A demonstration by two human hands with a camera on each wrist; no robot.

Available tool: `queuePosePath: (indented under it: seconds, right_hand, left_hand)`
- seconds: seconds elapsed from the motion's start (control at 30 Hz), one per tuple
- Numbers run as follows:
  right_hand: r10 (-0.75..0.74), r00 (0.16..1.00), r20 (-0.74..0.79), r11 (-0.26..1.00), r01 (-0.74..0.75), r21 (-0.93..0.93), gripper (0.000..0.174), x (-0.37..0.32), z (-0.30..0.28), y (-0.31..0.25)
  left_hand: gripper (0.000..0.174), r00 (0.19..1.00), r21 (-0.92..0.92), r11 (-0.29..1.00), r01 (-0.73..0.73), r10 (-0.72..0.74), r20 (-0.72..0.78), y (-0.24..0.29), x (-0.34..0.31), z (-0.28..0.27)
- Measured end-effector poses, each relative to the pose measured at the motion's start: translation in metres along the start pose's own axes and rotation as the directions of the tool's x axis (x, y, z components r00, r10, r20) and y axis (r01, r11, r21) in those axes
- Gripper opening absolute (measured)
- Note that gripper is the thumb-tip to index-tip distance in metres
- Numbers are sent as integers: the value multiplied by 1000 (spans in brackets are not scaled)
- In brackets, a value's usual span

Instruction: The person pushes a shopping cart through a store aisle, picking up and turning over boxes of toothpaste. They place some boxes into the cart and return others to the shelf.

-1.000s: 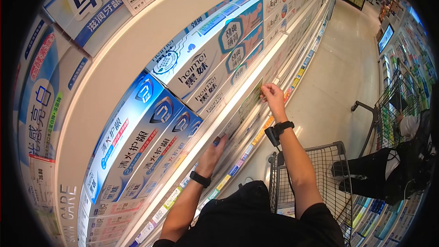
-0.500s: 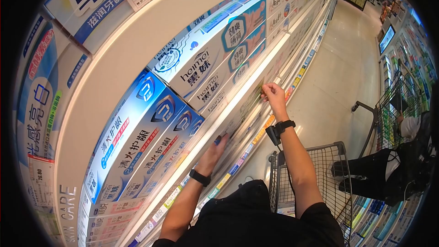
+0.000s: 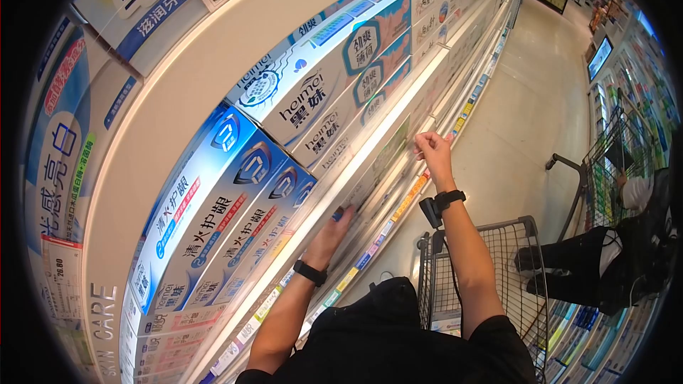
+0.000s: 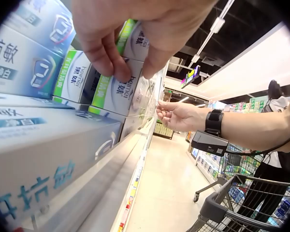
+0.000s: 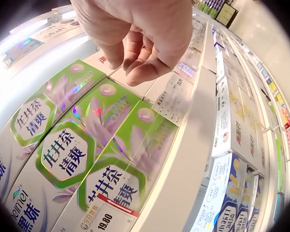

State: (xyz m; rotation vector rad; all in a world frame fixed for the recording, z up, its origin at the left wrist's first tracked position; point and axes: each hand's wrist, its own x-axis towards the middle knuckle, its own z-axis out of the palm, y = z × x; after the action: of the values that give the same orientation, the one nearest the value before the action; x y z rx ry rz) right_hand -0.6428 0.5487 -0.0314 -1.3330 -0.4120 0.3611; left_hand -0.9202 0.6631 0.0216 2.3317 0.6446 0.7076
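Note:
In the left wrist view my left hand (image 4: pixel 135 24) has fingers and thumb around the end of a white toothpaste box (image 4: pixel 117 94) with a green stripe, one of a stack on the shelf. The same hand (image 3: pixel 329 238) is partly hidden beneath the upper shelf in the head view. My right hand (image 3: pixel 435 151), fingers loosely curled, holds nothing visible. In the right wrist view it hovers above a row of green-and-white toothpaste boxes (image 5: pixel 67 152) with a 19.80 price tag (image 5: pixel 106 221) at their front.
Blue toothpaste boxes (image 3: pixel 213 217) and white ones (image 3: pixel 306 103) fill the shelf above my hands. Behind my right arm stands a wire shopping cart (image 3: pixel 491 277). A person in dark trousers (image 3: pixel 576 263) is at the right near another cart (image 3: pixel 605 163). The tiled aisle floor (image 3: pixel 530 92) runs ahead.
My right hand has drawn back from the shelf, slightly to the right. The left hand has stayed at almost the same spot.

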Motion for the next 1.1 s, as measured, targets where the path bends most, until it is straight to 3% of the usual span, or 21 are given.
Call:
queuePosePath:
  seconds: [0.2,0.53,0.73,0.8,1.1]
  right_hand:
    - [27,1000,-16,999,-27,17,19,-4,-1,5]
    - [82,993,83,995,-77,-69,16,-8,10,13]
    - [94,988,120,993,-84,-81,16,-5,17,12]
    - [98,989,113,992,-88,-93,17,-6,17,11]
    - [127,990,58,989,-123,-77,47,5,16,-3]
  left_hand:
    - [32,1000,-22,1000,-6,6,-6,1,0,0]
    - [31,995,-28,996,-84,82,-63,-1,0,2]
    - [30,1000,41,999,-17,17,-12,3,1,-3]
    - [31,996,51,996,-75,77,-47,-3,1,0]
    - [35,992,89,991,-97,103,-75,1,-1,0]
